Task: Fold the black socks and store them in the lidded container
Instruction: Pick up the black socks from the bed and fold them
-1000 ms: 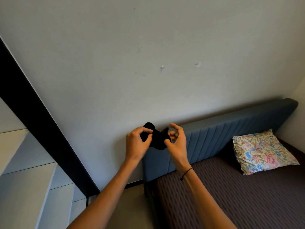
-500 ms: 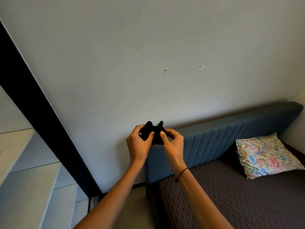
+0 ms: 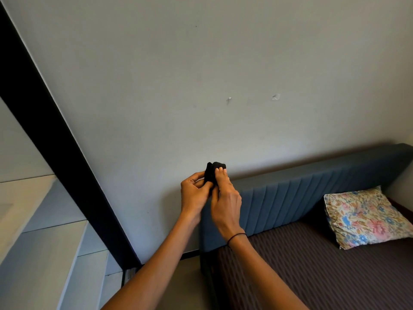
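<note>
Before grey wall (image 3: 223,63), both hands (image 3: 194,195) (image 3: 226,202) clutch bunched black socks (image 3: 212,172).

Black socks (image 3: 211,173) — blue ribbed headboard (image 3: 301,193), floral pillow (image 3: 366,217), brown striped bedcover (image 3: 324,271).

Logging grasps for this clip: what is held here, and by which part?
Both hands hold the bunched black socks in mid-air: left hand grips the lower left side, right hand fingertips press over the top right.

Home bedroom: bed (image 3: 312,271) with brown ribbed cover, blue padded headboard (image 3: 301,193), floral pillow (image 3: 366,217), plain grey wall (image 3: 201,74), pale shelving (image 3: 40,231) at left.
</note>
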